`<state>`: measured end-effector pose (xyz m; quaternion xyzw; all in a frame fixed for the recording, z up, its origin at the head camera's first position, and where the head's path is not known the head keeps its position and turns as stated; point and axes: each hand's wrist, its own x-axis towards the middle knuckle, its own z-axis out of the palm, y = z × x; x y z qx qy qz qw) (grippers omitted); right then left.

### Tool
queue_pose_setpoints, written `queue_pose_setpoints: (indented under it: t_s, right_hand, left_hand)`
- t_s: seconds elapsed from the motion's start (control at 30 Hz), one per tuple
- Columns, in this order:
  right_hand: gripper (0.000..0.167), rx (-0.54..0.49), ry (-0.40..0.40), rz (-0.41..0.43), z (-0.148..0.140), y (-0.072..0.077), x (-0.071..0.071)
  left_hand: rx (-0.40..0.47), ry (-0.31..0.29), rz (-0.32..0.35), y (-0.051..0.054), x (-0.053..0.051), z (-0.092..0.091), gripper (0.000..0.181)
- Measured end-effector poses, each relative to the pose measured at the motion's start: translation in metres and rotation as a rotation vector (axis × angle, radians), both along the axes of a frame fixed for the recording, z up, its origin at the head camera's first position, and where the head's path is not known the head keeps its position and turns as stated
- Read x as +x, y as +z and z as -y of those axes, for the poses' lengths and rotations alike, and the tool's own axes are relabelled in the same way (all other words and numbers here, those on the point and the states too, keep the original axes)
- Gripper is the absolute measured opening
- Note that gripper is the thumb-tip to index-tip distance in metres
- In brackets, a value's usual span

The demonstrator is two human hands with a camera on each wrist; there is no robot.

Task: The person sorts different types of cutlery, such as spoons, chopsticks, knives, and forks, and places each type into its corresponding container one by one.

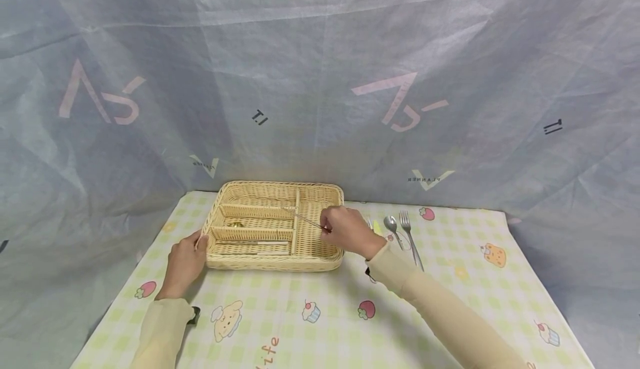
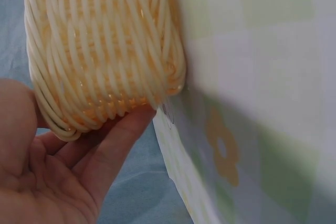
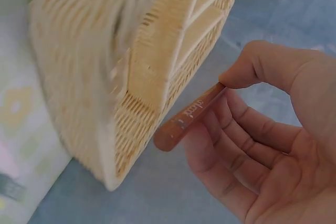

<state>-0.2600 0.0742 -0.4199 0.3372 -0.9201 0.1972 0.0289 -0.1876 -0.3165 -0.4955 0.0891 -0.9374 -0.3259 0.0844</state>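
Observation:
A woven cutlery basket (image 1: 320,266) with several compartments stands on the table. My left hand (image 1: 185,263) grips its left end, fingers against the woven wall (image 2: 105,40). Over the right compartment, my right hand (image 1: 347,229) pinches a slim utensil (image 1: 305,219) between thumb and fingers. Its brown handle (image 3: 191,119) bears pale lettering; its thin far end points left over the divider, and its exact kind is unclear. White-handled utensils (image 1: 272,243) lie in the front left compartment. A gold-coloured piece (image 1: 237,224) shows in the middle left one.
Right of the basket lie a spoon (image 1: 391,224) and a fork (image 1: 411,241). Close to my right wrist, a yellow-green item (image 1: 377,227) and another metal utensil are partly hidden. A checked tablecloth (image 1: 280,324) covers the table; a grey-blue curtain (image 1: 320,108) hangs behind.

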Motion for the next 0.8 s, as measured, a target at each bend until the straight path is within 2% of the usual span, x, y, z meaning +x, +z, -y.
queue_pose_setpoints:
  t_s: [0.07,0.3,0.57,0.8]
  right_hand:
    - [0.014,0.013,0.034,-0.015,0.009,0.0,-0.002]
    - [0.046,0.054,0.149,-0.032,0.039,0.006,-0.006]
    - [0.051,0.089,0.213,0.013,0.069,0.006,-0.007]
    - [0.055,0.134,0.258,-0.006,0.091,0.001,-0.009]
  left_hand:
    - [0.0,0.002,0.001,0.0,0.0,-0.001,0.05]
    - [0.001,0.0,0.009,0.0,0.0,0.0,0.052]
    - [0.001,-0.009,0.001,0.0,0.0,0.001,0.052]
    - [0.005,-0.007,0.012,0.0,0.0,0.001,0.053]
